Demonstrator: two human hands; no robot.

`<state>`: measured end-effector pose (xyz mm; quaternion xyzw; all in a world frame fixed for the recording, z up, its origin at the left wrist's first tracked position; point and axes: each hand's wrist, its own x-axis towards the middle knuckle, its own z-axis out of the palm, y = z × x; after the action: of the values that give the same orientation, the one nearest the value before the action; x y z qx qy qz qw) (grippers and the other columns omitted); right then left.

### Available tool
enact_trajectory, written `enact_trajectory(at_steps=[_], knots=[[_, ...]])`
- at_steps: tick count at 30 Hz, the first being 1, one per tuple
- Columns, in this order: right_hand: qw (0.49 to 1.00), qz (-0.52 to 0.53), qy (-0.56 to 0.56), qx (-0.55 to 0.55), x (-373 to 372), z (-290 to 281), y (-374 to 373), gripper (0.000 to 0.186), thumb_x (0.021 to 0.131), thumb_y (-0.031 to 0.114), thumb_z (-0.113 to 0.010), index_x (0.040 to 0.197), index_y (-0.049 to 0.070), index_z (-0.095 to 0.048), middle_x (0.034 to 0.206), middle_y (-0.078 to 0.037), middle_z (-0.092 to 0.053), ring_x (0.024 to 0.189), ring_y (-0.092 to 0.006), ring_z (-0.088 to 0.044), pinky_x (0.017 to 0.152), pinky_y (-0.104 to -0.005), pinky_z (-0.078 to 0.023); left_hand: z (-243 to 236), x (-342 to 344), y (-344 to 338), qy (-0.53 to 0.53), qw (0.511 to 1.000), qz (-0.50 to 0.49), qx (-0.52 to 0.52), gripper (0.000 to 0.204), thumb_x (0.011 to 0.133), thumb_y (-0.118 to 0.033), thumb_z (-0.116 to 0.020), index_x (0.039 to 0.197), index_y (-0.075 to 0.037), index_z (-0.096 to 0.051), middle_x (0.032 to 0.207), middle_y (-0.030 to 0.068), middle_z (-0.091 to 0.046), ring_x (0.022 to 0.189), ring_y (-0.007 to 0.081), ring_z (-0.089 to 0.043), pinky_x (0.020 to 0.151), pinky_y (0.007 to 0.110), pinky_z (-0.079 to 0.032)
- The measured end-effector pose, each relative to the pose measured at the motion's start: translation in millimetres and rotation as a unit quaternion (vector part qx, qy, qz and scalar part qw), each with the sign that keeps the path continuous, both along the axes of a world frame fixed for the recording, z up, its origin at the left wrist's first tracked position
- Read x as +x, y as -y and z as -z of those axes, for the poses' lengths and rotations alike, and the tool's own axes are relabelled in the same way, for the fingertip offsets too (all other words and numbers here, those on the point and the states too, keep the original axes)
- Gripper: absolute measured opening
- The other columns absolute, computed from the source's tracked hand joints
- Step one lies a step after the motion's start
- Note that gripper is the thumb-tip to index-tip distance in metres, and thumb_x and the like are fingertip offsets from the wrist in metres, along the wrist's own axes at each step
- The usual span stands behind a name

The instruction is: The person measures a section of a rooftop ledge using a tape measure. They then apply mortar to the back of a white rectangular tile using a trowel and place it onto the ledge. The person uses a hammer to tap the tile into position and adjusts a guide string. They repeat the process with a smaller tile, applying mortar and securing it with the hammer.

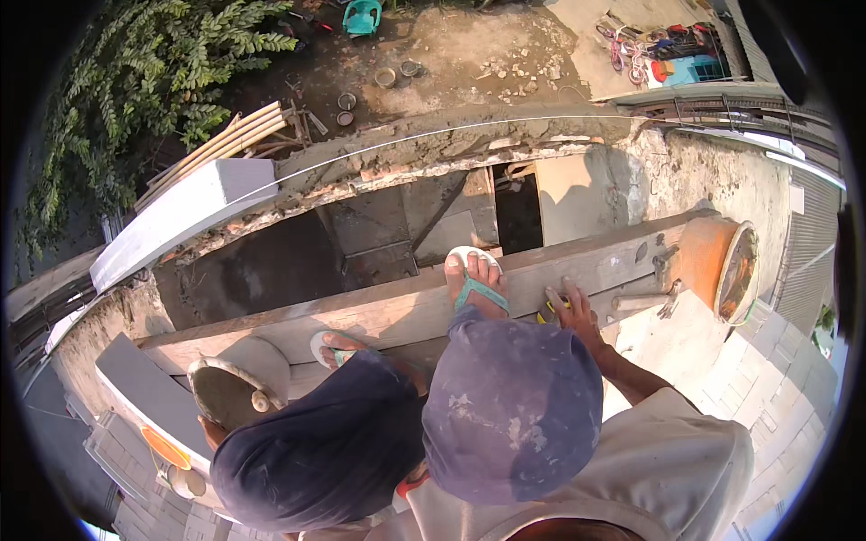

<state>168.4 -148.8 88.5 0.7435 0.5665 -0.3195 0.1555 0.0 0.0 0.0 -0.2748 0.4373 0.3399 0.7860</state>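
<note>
My right hand (579, 317) has its fingers curled over a small yellow-and-black tool (547, 313) on a wooden plank (379, 313), beside my right foot (478, 284) in a white-and-teal flip-flop; my left foot (334, 347) is farther left. My left hand (215, 431) is mostly hidden behind my dark-trousered leg (320, 433), with its fingers at the side of a cement-stained bucket (271, 365). To the right an orange bucket (704, 261) lies on the plank beside metal tools (645, 302).
Beyond the plank is a drop (262, 261) below a mortared brick wall edge (406, 149) with a string along it. A white block (171, 225), bamboo poles (239, 135), leafy branches (117, 81), a teal chair (361, 18) and piled items (658, 54) are farther off.
</note>
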Motion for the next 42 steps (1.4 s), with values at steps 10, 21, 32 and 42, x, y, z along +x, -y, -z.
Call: enact_trajectory(at_steps=[10, 21, 32, 42], knots=[[0.929, 0.305, -0.125, 0.169, -29.6, 17.0, 24.7, 0.089, 0.066, 0.018, -0.093, 0.144, 0.008, -0.051, 0.145, -0.024, -0.044, 0.141, -0.047, -0.041, 0.119, -0.0545, -0.039, -145.4, -513.6, -184.2, -0.545, 0.754, 0.333, 0.154, 0.072, 0.103, -0.061, -0.061, 0.151, -0.009, -0.051, 0.144, 0.0044, -0.059, 0.125, 0.0188, -0.058, 0.105, 0.038, -0.046], [0.804, 0.033, -0.406, 0.432, -122.5, 10.0, -241.9, 0.098, 0.066, 0.012, -0.092, 0.15, 0.005, -0.042, 0.141, -0.022, -0.045, 0.134, -0.0441, -0.044, 0.114, -0.0571, -0.038, -153.0, -171.2, -233.4, -0.003, 0.665, 0.594, 0.453, 0.107, 0.085, -0.07, -0.08, 0.159, -0.005, -0.038, 0.15, 0.0167, -0.053, 0.134, 0.032, -0.059, 0.11, 0.049, -0.05], [0.701, 0.382, -0.602, -0.02, -132.0, 9.1, -231.2, 0.053, 0.101, 0.039, -0.076, 0.131, -0.003, -0.062, 0.11, -0.011, -0.069, 0.097, -0.0218, -0.069, 0.082, -0.0383, -0.06, -94.8, -190.6, -198.6, -0.172, 0.555, 0.626, 0.52, 0.082, 0.091, -0.056, -0.078, 0.145, 0.0, -0.052, 0.127, 0.0111, -0.065, 0.115, 0.0184, -0.062, 0.097, 0.035, -0.051], [0.391, 0.562, -0.728, -0.029, -111.8, 51.2, -216.5, 0.026, 0.092, 0.018, -0.087, 0.096, 0.01, -0.063, 0.085, 0.0, -0.061, 0.071, -0.0107, -0.057, 0.062, -0.0317, -0.052, -133.6, -179.2, -217.6, -0.213, 0.388, 0.739, 0.507, 0.063, 0.092, -0.026, -0.075, 0.148, -0.011, -0.051, 0.125, 0.0182, -0.067, 0.117, 0.0282, -0.065, 0.103, 0.041, -0.051]])
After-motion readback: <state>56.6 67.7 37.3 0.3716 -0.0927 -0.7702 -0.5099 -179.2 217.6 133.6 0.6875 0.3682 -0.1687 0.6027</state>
